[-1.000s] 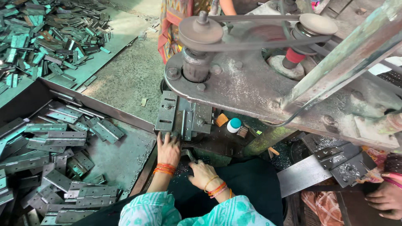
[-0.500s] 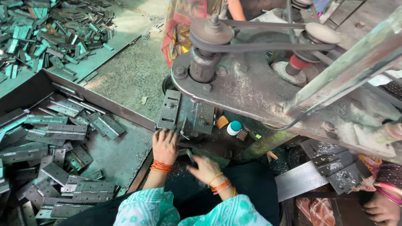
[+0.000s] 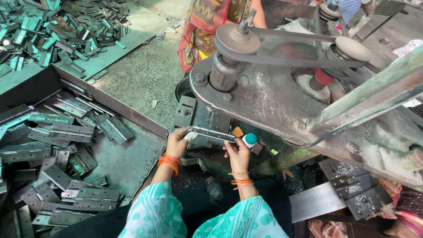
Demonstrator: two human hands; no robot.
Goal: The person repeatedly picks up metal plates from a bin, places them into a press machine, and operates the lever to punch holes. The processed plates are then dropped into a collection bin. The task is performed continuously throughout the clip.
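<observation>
A long metal hinge (image 3: 210, 132) is gripped at its ends by the left hand (image 3: 176, 142) and right hand (image 3: 237, 152) (beside a tray of hinges (image 3: 132, 164)).

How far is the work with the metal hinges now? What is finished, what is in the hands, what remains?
In hand: the left hand and right hand hold one hinge level at the machine. Possibly done: two hinges lie on the plate to the right, though that cannot be confirmed. Left: many hinges fill the tray on the left, and another heap lies beyond.
</observation>
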